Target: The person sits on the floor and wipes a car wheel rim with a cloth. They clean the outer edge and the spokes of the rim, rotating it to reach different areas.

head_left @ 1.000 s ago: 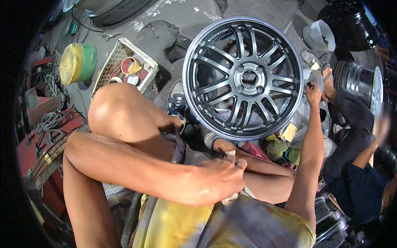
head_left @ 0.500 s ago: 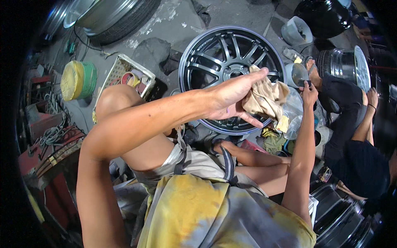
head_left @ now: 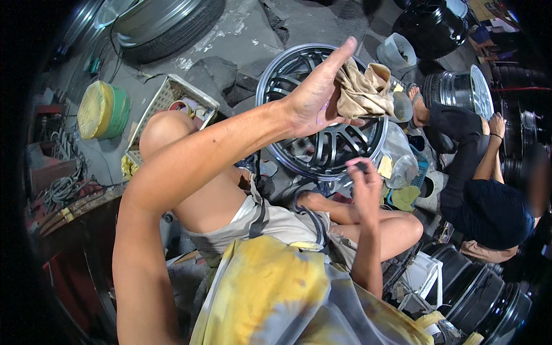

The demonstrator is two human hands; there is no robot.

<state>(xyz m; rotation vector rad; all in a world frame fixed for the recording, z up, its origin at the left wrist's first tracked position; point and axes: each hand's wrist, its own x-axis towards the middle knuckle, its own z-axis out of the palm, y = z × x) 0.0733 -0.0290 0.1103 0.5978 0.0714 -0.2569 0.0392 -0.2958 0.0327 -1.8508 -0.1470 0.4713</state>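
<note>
A car wheel rim [head_left: 275, 144], dark with several spokes and a bright lip, lies flat on the floor ahead of me. Above it I stretch out my left hand [head_left: 318, 98], thumb raised, holding a crumpled beige cloth [head_left: 363, 92]. The cloth hides most of those fingers. My right hand [head_left: 366, 187] is over the rim's near right edge, fingers bent and pinched together. Something small and dark shows at its fingertips, too little to name.
A white plastic basket [head_left: 150, 102] with tape and scraps is beyond my left knee, beside a yellow-green roll [head_left: 103, 109]. Clear plastic bags [head_left: 402, 169] lie right of the rim. Farther right another person [head_left: 489, 201] sits near a shiny wheel [head_left: 460, 89]. A whitish bucket [head_left: 397, 52] stands behind.
My right hand has come left and nearer, from beside the plastic cup to the rim's near edge. My left hand has moved slightly up and away with the cloth.
</note>
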